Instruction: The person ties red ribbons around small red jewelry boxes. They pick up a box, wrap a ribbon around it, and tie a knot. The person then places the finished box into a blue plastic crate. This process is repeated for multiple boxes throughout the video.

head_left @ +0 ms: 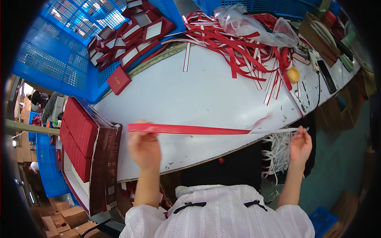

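While I watch from afar, the red ribbon [190, 129] spans sideways above the bench [186, 99], long axis left to right; my left hand [144, 147] pinches its end, my right hand [300, 146] the white strip [274, 131], their parting point nearer the right.

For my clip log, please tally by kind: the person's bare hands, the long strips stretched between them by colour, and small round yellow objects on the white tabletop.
Bare hands, left hand and right hand: 2
Long flat red ribbon: 1
Narrow white strip: 1
Small round yellow object: 1
Total: 5
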`<control>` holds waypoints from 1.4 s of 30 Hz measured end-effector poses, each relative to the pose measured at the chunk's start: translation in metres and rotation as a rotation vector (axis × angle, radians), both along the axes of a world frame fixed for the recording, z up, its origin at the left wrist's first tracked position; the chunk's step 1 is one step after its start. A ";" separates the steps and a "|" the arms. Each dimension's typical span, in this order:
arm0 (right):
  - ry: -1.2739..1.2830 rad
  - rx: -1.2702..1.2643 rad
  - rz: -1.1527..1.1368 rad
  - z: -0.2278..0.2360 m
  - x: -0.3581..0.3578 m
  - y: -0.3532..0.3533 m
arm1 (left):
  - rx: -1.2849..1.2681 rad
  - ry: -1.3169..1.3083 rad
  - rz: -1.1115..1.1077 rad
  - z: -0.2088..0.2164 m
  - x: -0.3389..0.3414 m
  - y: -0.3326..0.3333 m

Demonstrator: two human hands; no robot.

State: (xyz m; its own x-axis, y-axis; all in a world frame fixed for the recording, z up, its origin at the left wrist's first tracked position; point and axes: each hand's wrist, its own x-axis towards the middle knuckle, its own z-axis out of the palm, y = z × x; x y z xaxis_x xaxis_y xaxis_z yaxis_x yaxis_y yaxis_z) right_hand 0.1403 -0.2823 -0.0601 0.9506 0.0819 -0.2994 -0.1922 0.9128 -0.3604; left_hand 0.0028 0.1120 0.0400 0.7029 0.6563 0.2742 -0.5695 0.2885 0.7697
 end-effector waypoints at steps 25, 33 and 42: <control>-0.961 -0.588 -0.002 0.164 -0.059 0.107 | 1.242 0.068 -0.053 0.042 0.092 0.003; -0.595 -0.687 0.019 0.124 -0.081 0.020 | 1.241 1.555 1.123 -0.066 0.143 0.241; -0.353 -0.623 0.731 0.093 -0.083 0.055 | 0.730 1.727 0.940 -0.062 0.146 0.203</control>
